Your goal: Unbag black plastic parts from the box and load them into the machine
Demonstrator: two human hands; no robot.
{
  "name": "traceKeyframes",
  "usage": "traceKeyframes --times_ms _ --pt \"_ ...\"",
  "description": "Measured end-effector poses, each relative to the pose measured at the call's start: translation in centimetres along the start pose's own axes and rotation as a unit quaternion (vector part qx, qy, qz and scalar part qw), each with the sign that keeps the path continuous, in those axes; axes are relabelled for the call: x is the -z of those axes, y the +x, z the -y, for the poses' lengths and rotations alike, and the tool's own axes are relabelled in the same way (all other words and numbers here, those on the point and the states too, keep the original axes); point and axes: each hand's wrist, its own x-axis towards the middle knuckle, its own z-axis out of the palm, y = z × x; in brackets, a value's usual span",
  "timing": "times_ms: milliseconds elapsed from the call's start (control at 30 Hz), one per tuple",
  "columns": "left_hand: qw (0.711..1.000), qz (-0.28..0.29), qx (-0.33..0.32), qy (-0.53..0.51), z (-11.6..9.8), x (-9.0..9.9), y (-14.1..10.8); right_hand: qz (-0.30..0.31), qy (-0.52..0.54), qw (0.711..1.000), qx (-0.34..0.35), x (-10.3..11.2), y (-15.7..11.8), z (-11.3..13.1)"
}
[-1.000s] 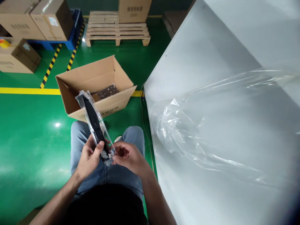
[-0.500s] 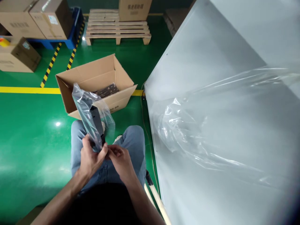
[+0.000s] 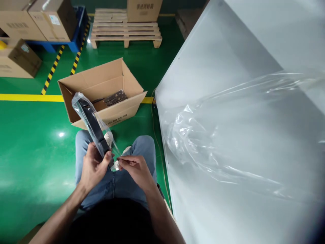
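Head view. Long black part [image 3: 93, 125] held slantwise above the lap, lower end toward the body, upper end seen against the open carton [image 3: 119, 118]. Clear bag [image 3: 77, 100] around most of it. Left hand [image 3: 95, 166] clamped on part and bag near the lower end. Right hand [image 3: 135, 169] just beside, thumb and fingers pinched together on the bag's edge.

Progress, as judged: part largely inside the bag; work at the bag's lower end looks unfinished, no seal made out. Whether bag is going on or coming off, cannot tell. Held part is out of the carton; several dark pieces [image 3: 115, 97] lie in it, their wrapping unclear. Loose clear plastic [image 3: 188, 135] on the pale surface [image 3: 203, 220], right, untouched.
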Motion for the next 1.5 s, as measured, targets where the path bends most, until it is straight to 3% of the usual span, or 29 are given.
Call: traceKeyframes --times_ms 200,367,500,633,800,867,933,1100,1200,1367,1500 --pt "0.999 0.04 0.001 -0.033 -1.0 0.6 0.1 0.012 0.007 1.0 -0.022 0.3 0.4 -0.5" --pt "0.997 0.026 0.011 -0.069 -1.7 1.3 0.3 0.028 -0.093 0.995 0.02 0.9 0.4 -0.3" --pt "0.984 0.123 0.068 -0.109 -1.7 3.0 0.8 0.029 -0.151 0.985 0.078 2.7 0.7 -0.2" --pt "0.981 0.181 0.042 -0.053 -1.4 3.9 1.6 0.002 -0.172 0.98 0.097 4.8 0.8 0.4" --pt "0.977 0.163 0.108 -0.081 -1.0 3.9 2.5 0.119 -0.175 0.973 0.086 6.8 0.4 0.3" --pt "0.975 0.173 0.125 -0.061 -1.1 4.0 2.5 0.072 -0.16 0.98 0.093 6.7 0.4 -0.3" --pt "0.972 0.203 0.114 -0.012 -1.4 3.8 2.2 -0.028 -0.135 0.982 0.127 5.6 0.5 -0.6" --pt "0.954 0.254 0.094 0.133 -1.7 2.4 0.1 -0.191 -0.156 0.939 0.241 0.8 1.2 1.2" --pt "0.95 0.258 0.101 0.142 -1.3 2.2 -0.8 -0.277 -0.143 0.92 0.237 -0.5 2.0 2.4" --pt "0.947 0.29 0.138 0.002 0.2 3.4 -1.2 -0.327 0.029 0.934 0.138 0.4 3.1 2.1" --pt "0.892 0.344 0.214 -0.203 1.3 4.1 -1.4 -0.306 0.203 0.927 0.072 1.1 3.3 0.8"
